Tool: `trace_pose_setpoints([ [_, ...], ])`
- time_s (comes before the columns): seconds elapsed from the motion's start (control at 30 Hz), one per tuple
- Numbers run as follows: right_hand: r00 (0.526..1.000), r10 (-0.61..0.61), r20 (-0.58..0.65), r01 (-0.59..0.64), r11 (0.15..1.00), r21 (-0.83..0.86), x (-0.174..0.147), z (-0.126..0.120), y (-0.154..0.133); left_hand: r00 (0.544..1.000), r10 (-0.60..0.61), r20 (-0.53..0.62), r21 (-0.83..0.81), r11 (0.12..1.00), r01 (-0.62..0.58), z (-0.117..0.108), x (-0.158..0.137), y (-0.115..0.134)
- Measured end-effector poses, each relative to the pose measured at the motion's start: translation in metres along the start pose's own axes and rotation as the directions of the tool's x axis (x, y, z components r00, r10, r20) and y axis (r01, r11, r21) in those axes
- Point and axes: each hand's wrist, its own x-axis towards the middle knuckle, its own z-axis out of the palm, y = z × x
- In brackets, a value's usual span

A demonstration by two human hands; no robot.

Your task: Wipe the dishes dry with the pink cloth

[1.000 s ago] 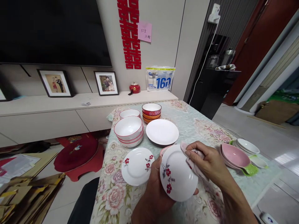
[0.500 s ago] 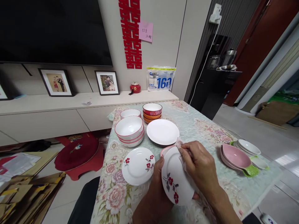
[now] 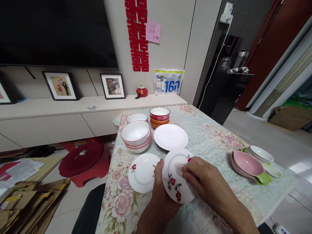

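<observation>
My left hand (image 3: 159, 195) grips a white plate with red flowers (image 3: 175, 187) by its left edge, thumb on the rim. The plate is tilted up toward me above the tablecloth. My right hand (image 3: 207, 178) has its fingers closed on a pale pink cloth (image 3: 179, 169), pressed against the plate's face; most of the cloth is hidden under the fingers. A second flowered plate (image 3: 141, 175) lies flat to the left, partly covered by my left hand. Just beyond the held plate sits a stack of larger white plates (image 3: 170, 136).
Red-rimmed white bowls (image 3: 135, 134) and red and orange bowls (image 3: 159, 114) are stacked at the table's far left. Pink leaf-handled bowls (image 3: 247, 162) and small white dishes (image 3: 261, 152) stand at the right. A red stool (image 3: 84, 159) is beside the table.
The held plate has risen slightly and turned more face-on. My right hand and the cloth have moved from the plate's upper rim down onto its face.
</observation>
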Motion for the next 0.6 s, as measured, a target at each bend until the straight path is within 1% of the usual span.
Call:
trace_pose_setpoints([
  [0.07, 0.983, 0.049, -0.176, -0.060, 0.997, -0.058, 0.004, 0.007, 0.005, 1.000, -0.014, 0.011, -0.014, 1.000, 0.014, -0.001, 0.001, -0.002],
  [0.1, 0.967, 0.045, -0.250, -0.066, 0.995, -0.075, 0.006, 0.011, 0.006, 1.000, -0.021, 0.017, -0.022, 1.000, 0.021, -0.002, 0.001, -0.004],
  [0.13, 0.954, 0.024, -0.300, -0.051, 0.995, -0.083, 0.007, 0.014, 0.004, 0.999, -0.025, 0.020, -0.029, 0.999, 0.025, -0.002, 0.002, -0.004],
  [0.17, 0.949, -0.008, -0.316, -0.018, 0.997, -0.080, 0.009, 0.017, 0.001, 0.999, -0.026, 0.019, -0.034, 0.999, 0.027, -0.003, 0.002, -0.005],
  [0.2, 0.954, -0.047, -0.297, 0.029, 0.998, -0.064, 0.009, 0.020, -0.003, 0.999, -0.034, 0.015, -0.035, 0.999, 0.034, -0.003, 0.002, -0.005],
  [0.27, 0.978, -0.119, -0.173, 0.121, 0.993, 0.005, 0.009, 0.021, -0.011, 0.998, -0.063, 0.011, -0.021, 0.998, 0.063, -0.004, 0.002, -0.003],
  [0.3, 0.985, -0.138, -0.103, 0.144, 0.989, 0.047, 0.008, 0.020, -0.014, 0.998, -0.064, 0.013, -0.012, 0.998, 0.065, -0.004, 0.002, -0.002],
  [0.33, 0.988, -0.140, -0.061, 0.145, 0.986, 0.081, 0.008, 0.019, -0.015, 0.998, -0.056, 0.019, -0.003, 0.998, 0.056, -0.003, 0.001, -0.001],
  [0.37, 0.991, -0.123, -0.057, 0.129, 0.987, 0.099, 0.007, 0.017, -0.014, 0.999, -0.039, 0.028, 0.001, 0.999, 0.039, -0.003, 0.001, 0.000],
  [0.4, 0.992, -0.088, -0.092, 0.097, 0.990, 0.102, 0.006, 0.015, -0.011, 0.999, -0.018, 0.041, 0.003, 1.000, 0.017, -0.002, 0.000, 0.001],
  [0.43, 0.987, -0.038, -0.159, 0.053, 0.994, 0.094, 0.006, 0.013, -0.007, 0.998, 0.004, 0.058, 0.003, 1.000, -0.005, -0.002, -0.001, 0.002],
  [0.5, 0.951, 0.083, -0.297, -0.061, 0.995, 0.081, 0.007, 0.010, 0.005, 0.994, 0.030, 0.100, 0.011, 0.999, -0.031, -0.003, -0.003, 0.002],
  [0.53, 0.934, 0.147, -0.325, -0.124, 0.988, 0.089, 0.007, 0.008, 0.011, 0.992, 0.034, 0.124, 0.017, 0.999, -0.037, -0.004, -0.004, 0.002],
  [0.57, 0.929, 0.203, -0.309, -0.178, 0.978, 0.107, 0.008, 0.006, 0.016, 0.989, 0.036, 0.144, 0.022, 0.999, -0.039, -0.005, -0.004, 0.001],
  [0.6, 0.934, 0.244, -0.262, -0.216, 0.967, 0.132, 0.008, 0.004, 0.021, 0.988, 0.030, 0.155, 0.027, 0.999, -0.035, -0.006, -0.004, 0.001],
])
